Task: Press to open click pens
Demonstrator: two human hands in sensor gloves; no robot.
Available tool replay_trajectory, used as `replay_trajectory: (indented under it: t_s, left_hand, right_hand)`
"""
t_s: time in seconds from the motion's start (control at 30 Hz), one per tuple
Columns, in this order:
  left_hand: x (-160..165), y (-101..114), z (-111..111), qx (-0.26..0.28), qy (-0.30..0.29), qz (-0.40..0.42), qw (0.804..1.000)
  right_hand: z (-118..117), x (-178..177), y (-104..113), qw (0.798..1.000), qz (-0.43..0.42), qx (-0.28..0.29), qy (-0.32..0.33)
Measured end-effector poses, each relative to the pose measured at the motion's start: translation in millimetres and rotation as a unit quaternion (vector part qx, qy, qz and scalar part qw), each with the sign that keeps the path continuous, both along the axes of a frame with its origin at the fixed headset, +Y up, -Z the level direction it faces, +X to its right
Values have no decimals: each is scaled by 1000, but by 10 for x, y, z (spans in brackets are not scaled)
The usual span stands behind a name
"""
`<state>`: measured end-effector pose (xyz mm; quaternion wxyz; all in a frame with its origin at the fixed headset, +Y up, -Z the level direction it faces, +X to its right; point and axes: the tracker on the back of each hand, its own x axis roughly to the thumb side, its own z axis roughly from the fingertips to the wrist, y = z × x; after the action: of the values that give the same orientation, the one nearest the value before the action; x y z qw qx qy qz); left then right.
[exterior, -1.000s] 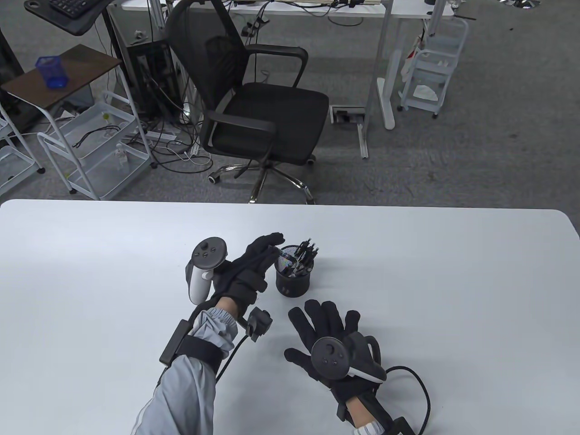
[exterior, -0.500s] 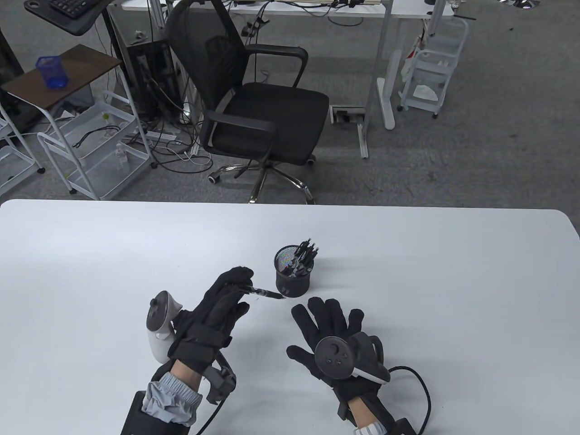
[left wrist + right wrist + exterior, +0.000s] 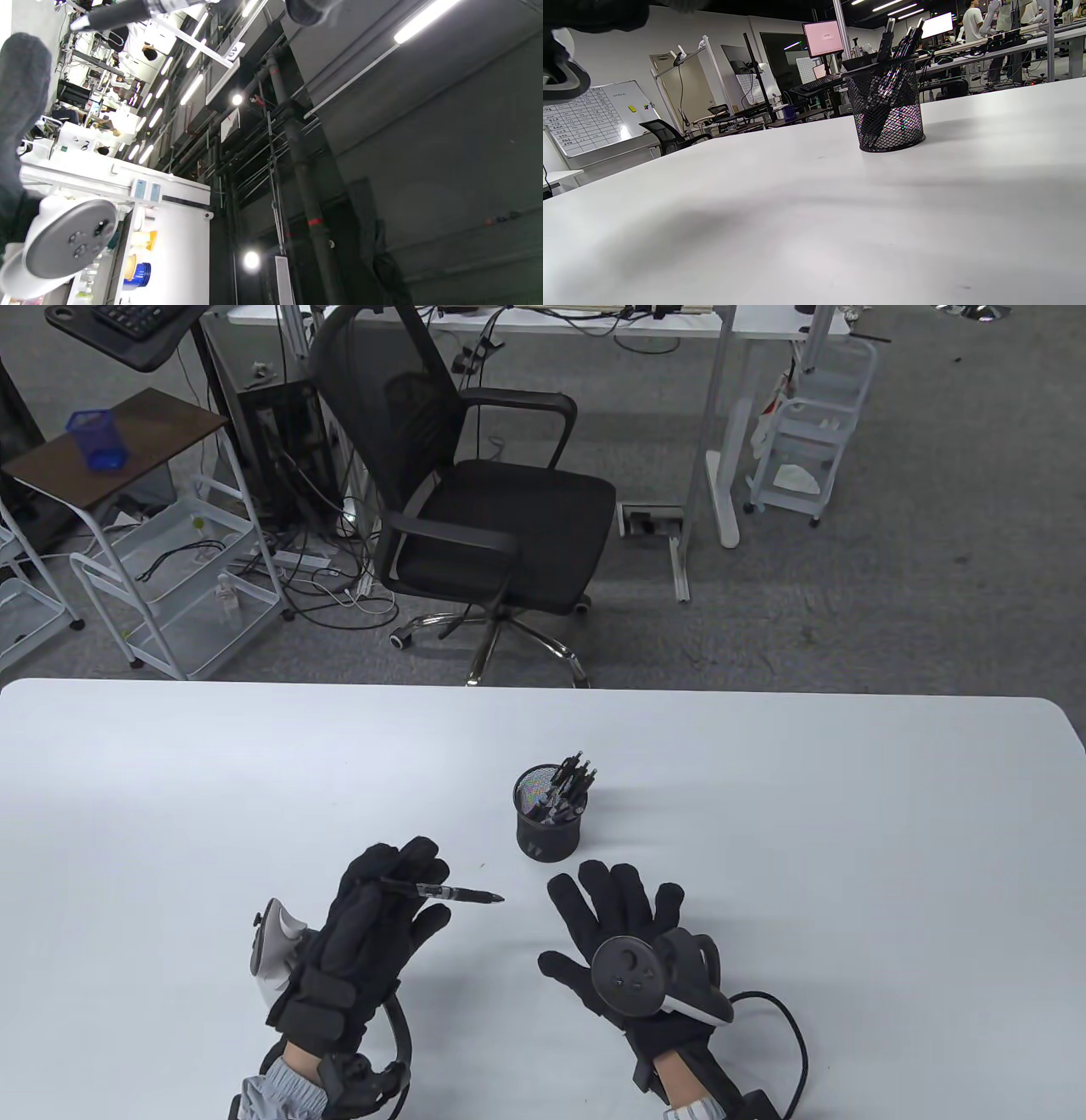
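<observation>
Left hand (image 3: 373, 920) pinches one black click pen (image 3: 441, 891) level above the white table's (image 3: 848, 848) near edge, right hand (image 3: 619, 925) spread flat beside; black mesh pen cup (image 3: 547, 823) stands mid-table; pick-up step done, next probably a thumb press on the plunger.

Left hand (image 3: 373, 925) palm up, fingers curled; right hand (image 3: 624, 933) flat, fingers spread.
</observation>
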<state>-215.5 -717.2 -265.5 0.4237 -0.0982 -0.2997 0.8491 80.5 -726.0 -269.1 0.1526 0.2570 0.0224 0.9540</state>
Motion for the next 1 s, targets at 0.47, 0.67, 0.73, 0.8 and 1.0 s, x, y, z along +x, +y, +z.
replay_trajectory:
  t_s: [0.47, 0.67, 0.73, 0.8, 1.0]
  left_hand:
    - [35, 88, 134, 0, 37, -20, 999]
    - [78, -30, 150, -74, 33, 2, 997]
    - [77, -48, 158, -83, 46, -8, 995]
    - [72, -58, 160, -90, 54, -21, 994]
    - [70, -70, 163, -87, 59, -21, 994]
  right_hand:
    - [27, -47, -13, 1000, 11, 5, 5]
    - [44, -83, -16, 1000, 26, 11, 6]
    - [45, -87, -14, 1000, 26, 13, 6]
    - [45, -87, -12, 1000, 24, 14, 6]
    - [48, -91, -14, 1000, 23, 14, 7]
